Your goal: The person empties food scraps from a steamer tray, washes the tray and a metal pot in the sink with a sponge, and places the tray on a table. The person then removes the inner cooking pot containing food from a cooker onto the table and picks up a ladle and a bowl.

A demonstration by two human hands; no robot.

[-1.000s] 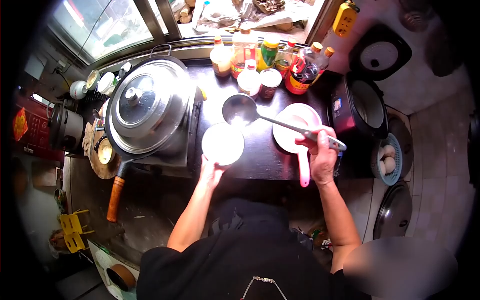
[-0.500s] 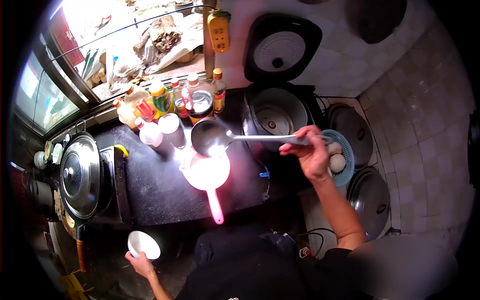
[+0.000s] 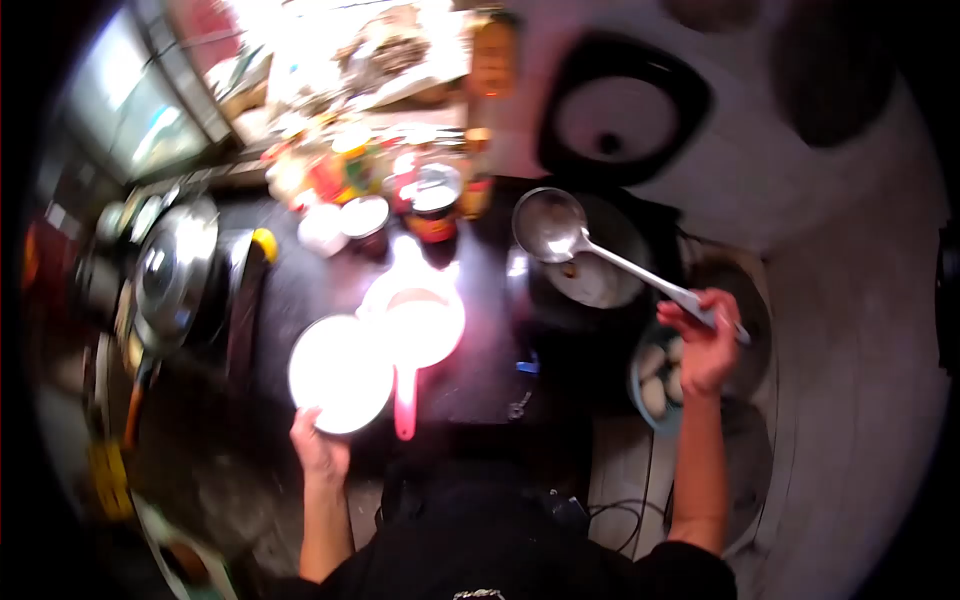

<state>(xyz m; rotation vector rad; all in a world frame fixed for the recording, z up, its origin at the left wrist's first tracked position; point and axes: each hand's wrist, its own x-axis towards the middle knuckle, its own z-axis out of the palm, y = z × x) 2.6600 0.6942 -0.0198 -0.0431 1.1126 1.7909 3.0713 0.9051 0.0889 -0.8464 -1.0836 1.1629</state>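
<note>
My left hand grips the rim of a white bowl, which is washed out by glare and held over the counter's front part. Beside the bowl on the counter lies a round, pink-handled vessel, too bright to tell its kind. My right hand is closed round the handle of a metal ladle. The ladle's head hangs over the near left rim of an open cooker with a metal inner pot. Below my right hand, a blue basket holds several pale round things.
Bottles and jars line the window side of the counter. A lidded pan sits on the stove at the left. The cooker's raised lid leans by the wall. Dark round lids stand at the right.
My left hand has raised the white bowl up and right, beside the pink-handled vessel. My right hand has moved right and down, taking the ladle's head from above that vessel to the cooker.
</note>
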